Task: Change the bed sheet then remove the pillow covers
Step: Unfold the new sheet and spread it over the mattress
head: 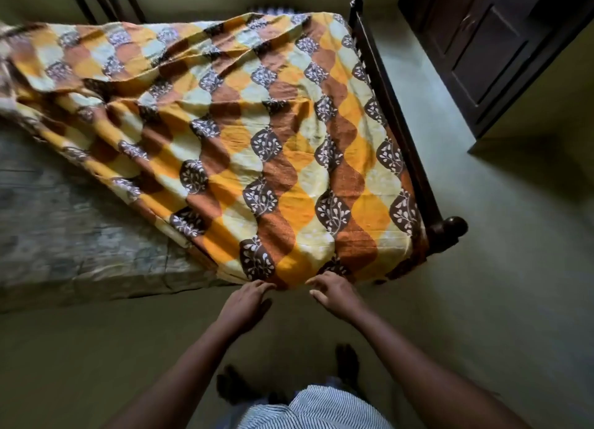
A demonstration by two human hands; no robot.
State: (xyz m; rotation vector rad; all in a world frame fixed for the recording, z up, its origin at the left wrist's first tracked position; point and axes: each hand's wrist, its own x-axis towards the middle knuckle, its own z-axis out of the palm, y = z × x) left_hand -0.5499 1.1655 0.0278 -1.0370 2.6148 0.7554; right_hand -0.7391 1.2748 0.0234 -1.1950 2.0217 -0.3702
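- As the bed sheet (257, 123) lies, its long axis runs 5 to 10 o'clock.
- Left hand (249, 300), right hand (334, 292): fingers spread, empty, at its 6 o'clock edge.

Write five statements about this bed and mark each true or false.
1. The sheet covers the whole mattress. False: the part on the person's left is bare.
2. The left hand and right hand are at the sheet's near edge. True.
3. The sheet is plain white. False: it is patterned in yellow, orange and brown.
4. A dark wooden frame runs along the sheet's right side. True.
5. A pillow lies on the sheet. False: none shows there.
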